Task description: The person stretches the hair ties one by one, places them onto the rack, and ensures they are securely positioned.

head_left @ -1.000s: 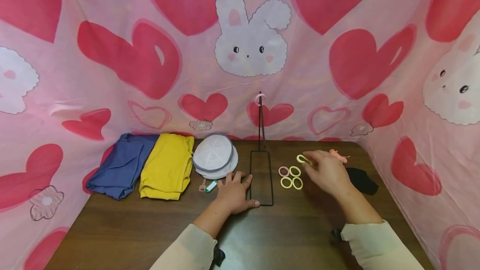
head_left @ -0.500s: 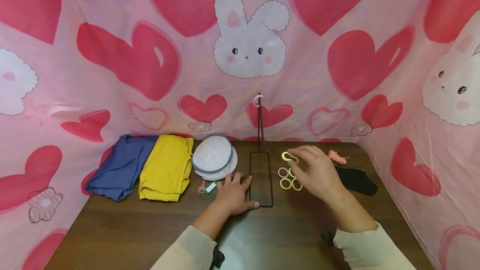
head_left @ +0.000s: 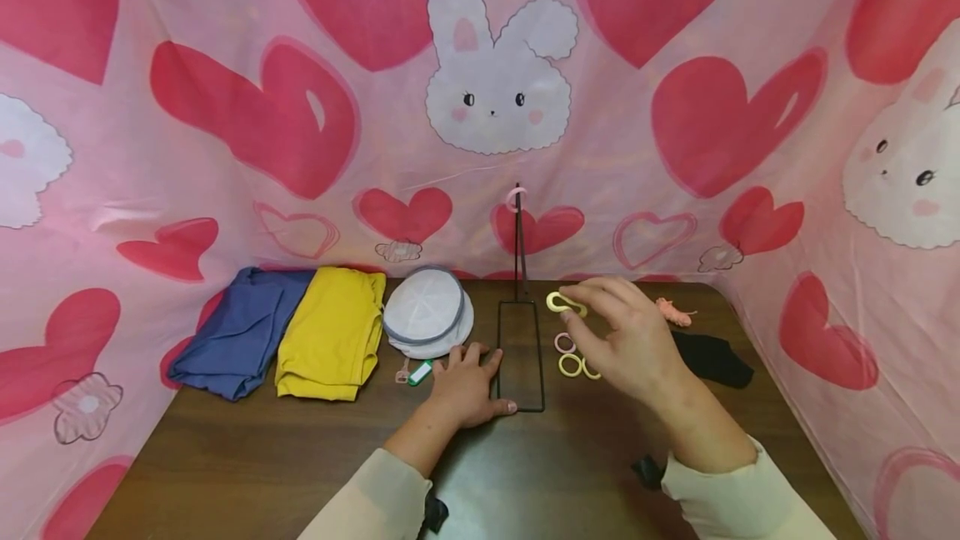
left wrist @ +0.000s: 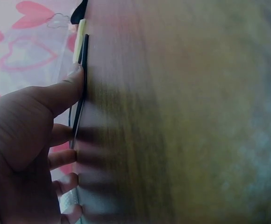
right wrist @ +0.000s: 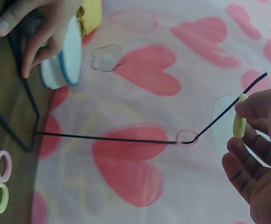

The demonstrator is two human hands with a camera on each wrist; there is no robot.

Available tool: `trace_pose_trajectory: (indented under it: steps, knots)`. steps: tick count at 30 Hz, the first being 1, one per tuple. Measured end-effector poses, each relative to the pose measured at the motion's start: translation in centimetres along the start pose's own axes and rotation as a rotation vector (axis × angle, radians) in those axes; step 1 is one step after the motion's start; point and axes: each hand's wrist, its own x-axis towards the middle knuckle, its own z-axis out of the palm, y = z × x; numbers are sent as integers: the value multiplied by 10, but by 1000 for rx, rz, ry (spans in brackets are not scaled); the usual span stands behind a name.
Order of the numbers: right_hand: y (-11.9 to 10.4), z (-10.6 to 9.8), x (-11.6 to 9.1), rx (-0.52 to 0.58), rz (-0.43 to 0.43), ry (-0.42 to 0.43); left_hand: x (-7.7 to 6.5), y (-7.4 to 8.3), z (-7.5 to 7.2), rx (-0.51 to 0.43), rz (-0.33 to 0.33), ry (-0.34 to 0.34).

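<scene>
My left hand (head_left: 465, 390) lies with fingers spread at the left side of a black wire stand (head_left: 539, 357), its thumb on the base wire. A pink hair tie (right wrist: 187, 131) hangs at the bend of the stand's hook, against the cloth wall. Between thumb and index finger, my right hand (head_left: 633, 348) pinches a pale yellow hair tie (right wrist: 239, 122), squeezed narrow, in the air right of the stand's upright. Below it on the table are a pink hair tie (right wrist: 3, 179) and several yellow ones (right wrist: 3, 211), partly covered by my right hand in the head view.
Left of the stand are a white hat (head_left: 422, 307), a green key tag (head_left: 420, 373), folded yellow cloth (head_left: 328, 332) and folded blue cloth (head_left: 240, 332). An orange yarn bundle (head_left: 677, 313) and black cloth (head_left: 712, 359) lie far right. Patterned pink cloth (head_left: 420, 132) walls the table.
My right hand has moved left toward the stand's upright, carrying the yellow hair tie over the others on the table. The left hand stays at the base.
</scene>
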Motion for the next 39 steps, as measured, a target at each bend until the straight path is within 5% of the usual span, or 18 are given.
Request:
trace_pose_trajectory:
  steps: [18,39]
  knots:
    - [-32,-4,26,116,-170,94,1,0,1,8,-4,-1]
    - [-30,5,33,58,-138,44,0,1,-1,3,-7,-5]
